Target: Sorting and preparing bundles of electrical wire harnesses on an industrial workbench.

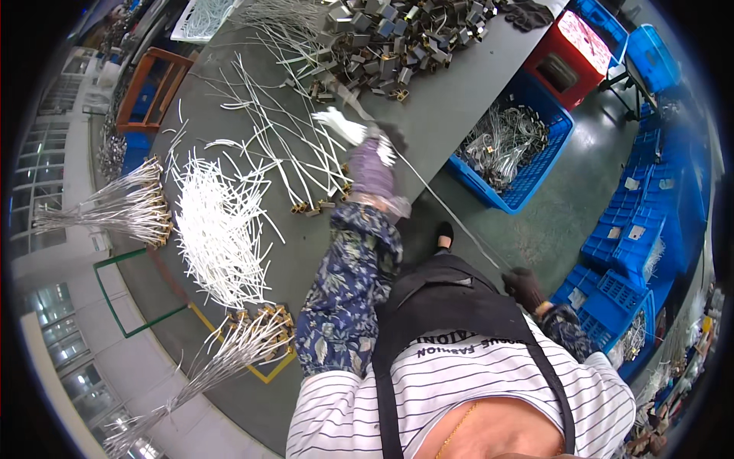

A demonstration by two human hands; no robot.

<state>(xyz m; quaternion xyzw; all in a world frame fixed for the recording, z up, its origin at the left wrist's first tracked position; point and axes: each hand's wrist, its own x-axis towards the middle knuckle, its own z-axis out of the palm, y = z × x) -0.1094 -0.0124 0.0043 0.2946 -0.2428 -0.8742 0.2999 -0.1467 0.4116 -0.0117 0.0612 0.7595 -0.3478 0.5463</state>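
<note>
The left hand (372, 149), in a glove, reached over the grey table (459, 84) and closed on a long white wire (447, 208). The right hand (524, 284) pinched its other end near the hip. Next seemed pulling it straight.

The gloved left hand (353, 128) reaches over the grey surface (451, 99), gripping a thin white wire (447, 206) that runs back to the dark-gloved right hand (524, 284). Left of the wire lies a heap of white ties (218, 229).
</note>
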